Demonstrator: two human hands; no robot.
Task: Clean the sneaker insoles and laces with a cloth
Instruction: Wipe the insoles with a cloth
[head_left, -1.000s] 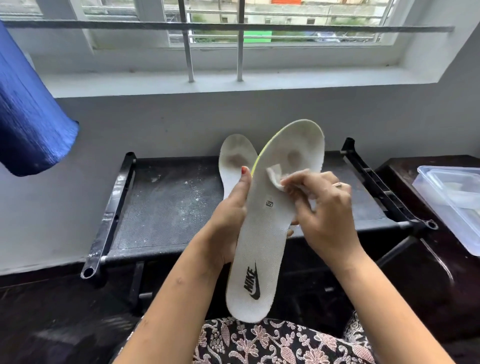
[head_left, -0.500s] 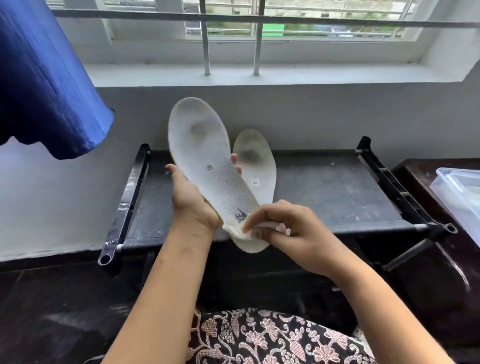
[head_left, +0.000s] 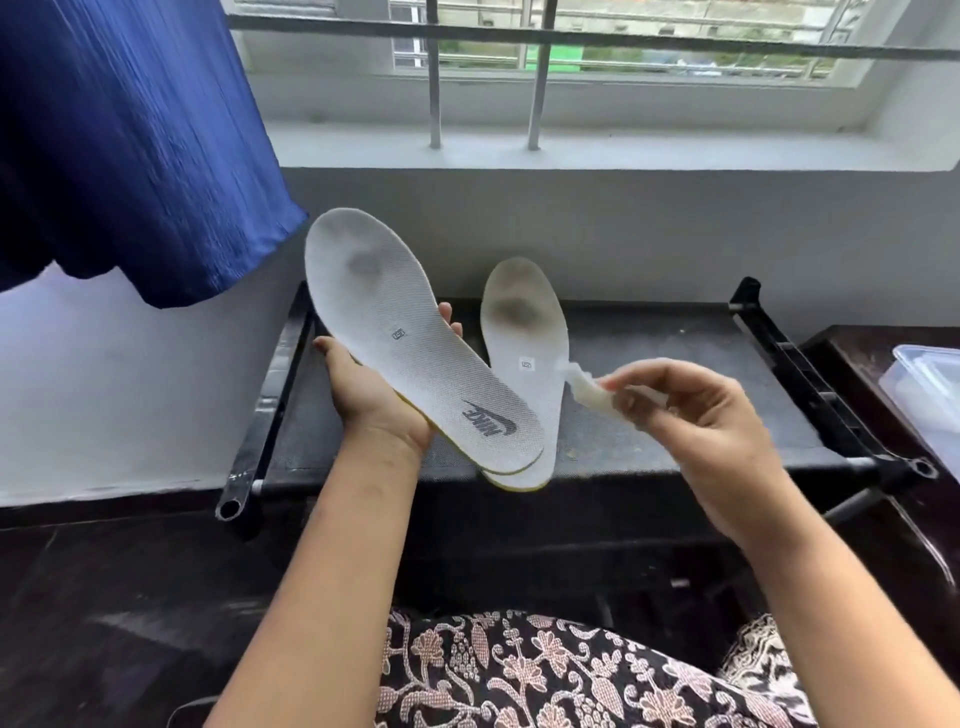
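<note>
My left hand (head_left: 374, 395) holds a white insole (head_left: 400, 332) from underneath, toe end up and to the left, logo heel end toward the right. A grey smudge marks its forefoot. A second white insole (head_left: 524, 332), also smudged at the toe, lies on the black rack (head_left: 675, 415) just behind it; their heel ends overlap. My right hand (head_left: 691, 421) is off to the right of both insoles, fingers pinched on a small white cloth (head_left: 584, 387) that touches neither insole. No laces are in view.
A blue fabric (head_left: 119, 140) hangs at the upper left. A clear plastic container (head_left: 930, 395) sits on the dark table at the right edge. A barred window and sill lie behind the rack. My patterned lap is at the bottom.
My right hand has lifted the cloth off the held insole's heel and moved right. The insole has tilted lower and flatter, its heel now over the second insole's heel.
</note>
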